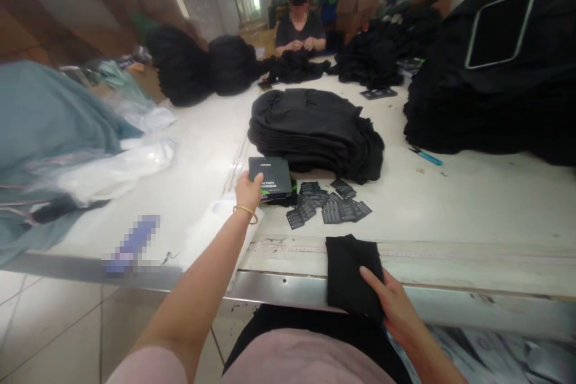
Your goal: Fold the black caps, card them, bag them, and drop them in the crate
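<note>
My left hand (pixel 249 191) pinches the left edge of a dark printed card (pixel 272 174), thumb on top, at a stack of similar cards with green accents. Just right of that stack lie small black labels (pixel 330 203), spread in loose overlapping rows. At the table's front edge, my right hand (pixel 393 303) grips a folded black cloth (pixel 353 273) by its right side, the thumb over its face. Behind the cards rests a thick pile of black garments (pixel 310 126).
Blue-handled snips (pixel 425 156) lie at the right, before a tall heap of black fabric (pixel 490 102). White plastic bags (pixel 121 165) and grey-green cloth (pixel 49 120) cover the left. Across the table sits a co-worker (pixel 300 36) among black bundles.
</note>
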`<action>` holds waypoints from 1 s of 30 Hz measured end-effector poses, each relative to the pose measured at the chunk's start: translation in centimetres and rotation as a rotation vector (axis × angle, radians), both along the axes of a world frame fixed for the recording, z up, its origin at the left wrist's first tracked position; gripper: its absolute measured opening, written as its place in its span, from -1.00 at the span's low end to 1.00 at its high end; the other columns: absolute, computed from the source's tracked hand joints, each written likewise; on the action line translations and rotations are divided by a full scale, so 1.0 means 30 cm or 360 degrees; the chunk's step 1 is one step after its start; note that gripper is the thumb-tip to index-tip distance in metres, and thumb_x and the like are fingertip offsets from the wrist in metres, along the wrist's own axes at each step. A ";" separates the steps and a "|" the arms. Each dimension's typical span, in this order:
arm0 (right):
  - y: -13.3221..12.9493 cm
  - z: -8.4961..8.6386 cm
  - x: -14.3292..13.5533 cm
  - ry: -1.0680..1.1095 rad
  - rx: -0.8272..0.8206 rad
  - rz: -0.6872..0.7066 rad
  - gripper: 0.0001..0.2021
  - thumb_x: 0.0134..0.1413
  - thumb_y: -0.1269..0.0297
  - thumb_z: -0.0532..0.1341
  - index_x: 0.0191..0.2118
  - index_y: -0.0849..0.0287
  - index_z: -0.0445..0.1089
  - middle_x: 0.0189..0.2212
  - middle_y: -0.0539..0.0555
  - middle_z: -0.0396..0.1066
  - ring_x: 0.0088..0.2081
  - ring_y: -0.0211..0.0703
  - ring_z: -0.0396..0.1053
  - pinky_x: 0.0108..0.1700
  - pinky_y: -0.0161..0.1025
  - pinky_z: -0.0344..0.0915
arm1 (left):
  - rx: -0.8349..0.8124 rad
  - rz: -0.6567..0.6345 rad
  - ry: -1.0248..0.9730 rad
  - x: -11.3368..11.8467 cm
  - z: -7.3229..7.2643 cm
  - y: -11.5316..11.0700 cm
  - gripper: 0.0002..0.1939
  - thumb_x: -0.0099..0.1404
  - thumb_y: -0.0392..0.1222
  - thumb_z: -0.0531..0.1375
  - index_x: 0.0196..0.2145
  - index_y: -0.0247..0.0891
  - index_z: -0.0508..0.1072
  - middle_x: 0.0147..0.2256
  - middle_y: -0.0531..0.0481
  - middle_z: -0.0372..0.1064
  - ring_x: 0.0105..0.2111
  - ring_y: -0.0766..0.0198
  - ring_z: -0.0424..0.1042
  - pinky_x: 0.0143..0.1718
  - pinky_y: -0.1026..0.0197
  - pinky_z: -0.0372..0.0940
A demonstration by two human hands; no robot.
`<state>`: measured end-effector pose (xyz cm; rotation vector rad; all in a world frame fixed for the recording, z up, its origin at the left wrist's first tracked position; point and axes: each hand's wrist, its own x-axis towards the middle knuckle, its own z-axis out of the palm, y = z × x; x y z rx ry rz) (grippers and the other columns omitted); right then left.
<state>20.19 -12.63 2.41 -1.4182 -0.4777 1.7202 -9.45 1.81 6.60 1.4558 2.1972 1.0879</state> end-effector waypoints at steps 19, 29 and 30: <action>-0.034 -0.004 -0.039 -0.0155 0.0169 -0.0003 -0.39 -0.18 0.11 0.32 0.07 0.14 0.25 -0.14 0.06 0.47 -0.07 0.02 0.38 -0.03 -0.10 0.32 | -0.0423 -0.0786 -0.0584 0.367 -0.150 -0.432 -0.74 0.16 -0.04 0.15 -0.25 -0.24 0.39 -0.30 -0.03 0.45 -0.28 0.20 0.41 -0.25 0.19 0.27; -0.035 -0.041 0.002 -0.0111 0.0116 -0.0127 -0.43 -0.18 0.11 0.31 0.03 0.15 0.29 -0.21 0.03 0.51 -0.17 0.00 0.43 -0.09 -0.12 0.36 | -0.0304 -0.0585 0.0543 0.209 -0.194 -0.186 -0.65 0.29 -0.25 0.01 0.04 -0.21 0.26 -0.04 -0.12 0.36 0.05 0.15 0.24 0.09 0.03 0.03; -0.035 -0.042 -0.001 -0.0114 0.0118 -0.0132 -0.42 -0.18 0.10 0.31 0.04 0.14 0.28 -0.20 0.03 0.50 -0.16 -0.01 0.43 -0.07 -0.11 0.34 | -0.0249 -0.0579 0.0493 0.215 -0.181 -0.198 -0.64 0.30 -0.26 -0.01 0.05 -0.21 0.24 -0.05 -0.11 0.37 0.04 0.17 0.25 0.08 0.05 0.05</action>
